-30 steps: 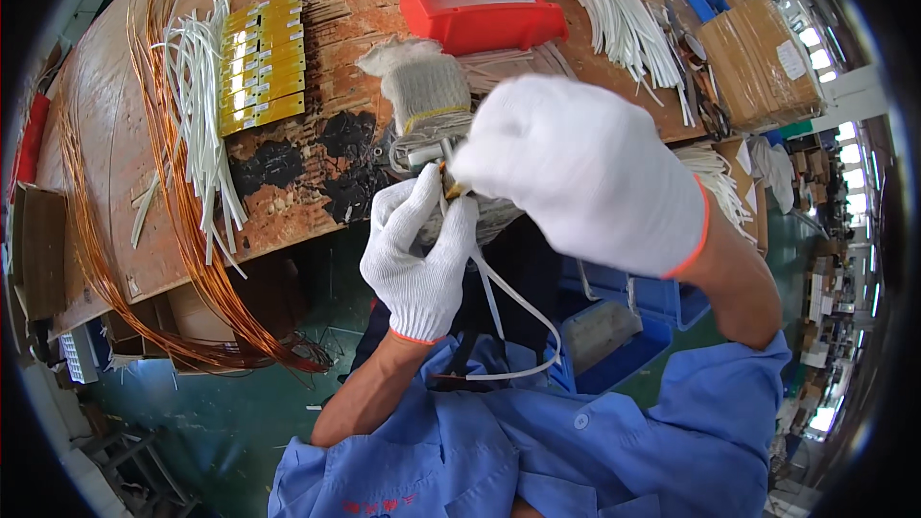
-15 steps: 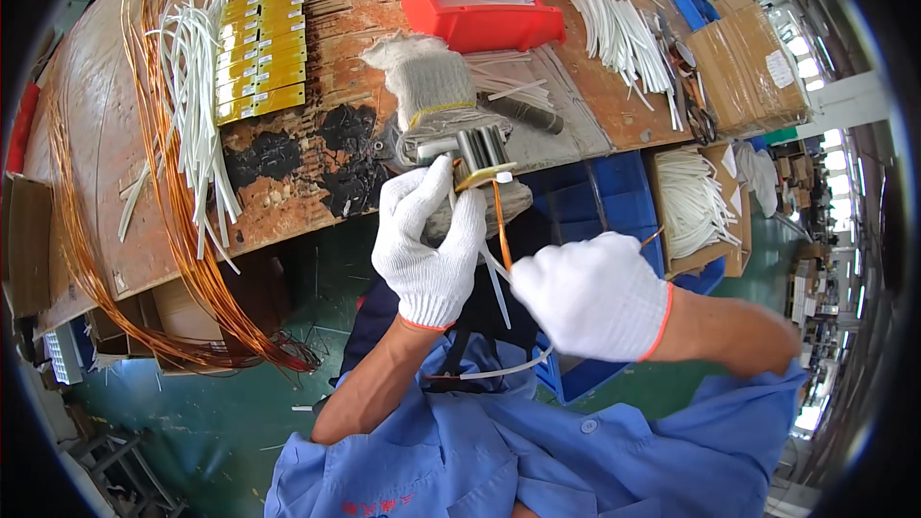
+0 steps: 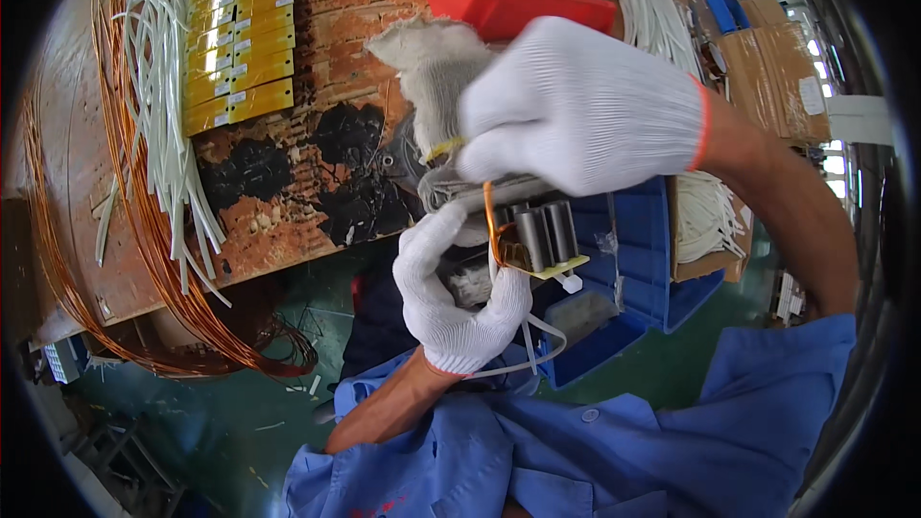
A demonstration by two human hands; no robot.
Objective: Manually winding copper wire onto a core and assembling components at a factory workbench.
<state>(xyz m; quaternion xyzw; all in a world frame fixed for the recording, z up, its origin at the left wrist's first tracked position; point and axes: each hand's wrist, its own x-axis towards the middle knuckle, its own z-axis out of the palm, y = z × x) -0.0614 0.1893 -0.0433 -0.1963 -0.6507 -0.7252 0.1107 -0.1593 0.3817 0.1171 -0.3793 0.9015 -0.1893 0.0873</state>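
Observation:
My left hand (image 3: 460, 302), in a white knit glove, grips a small board assembly (image 3: 559, 269) between thumb and fingers. Several dark grey cylinders (image 3: 532, 238) stand on its yellowish board. A copper wire (image 3: 491, 216) rises from it toward my gloved right hand (image 3: 576, 110). That hand is closed in a fist above the assembly and slightly blurred; the wire's upper end disappears at its underside. A white cable tie (image 3: 564, 331) loops below the board, its square head (image 3: 573, 283) beside the board's edge. Behind my right hand lies a grey cloth-wrapped block (image 3: 446, 77), partly hidden.
On the worn wooden table (image 3: 336, 48) lie yellow film-wrapped strips (image 3: 240, 48), white sleeves (image 3: 158, 86) and long copper wires (image 3: 144, 230). A red bin (image 3: 508, 0) sits at the back. Blue crates (image 3: 643, 240), a box of white tubes (image 3: 705, 221) and a cardboard carton (image 3: 772, 77) stand right.
My right hand has swung up and away from my body, over the table edge. The assembly has turned in my left hand and shifted right and lower; its copper wire now points upward.

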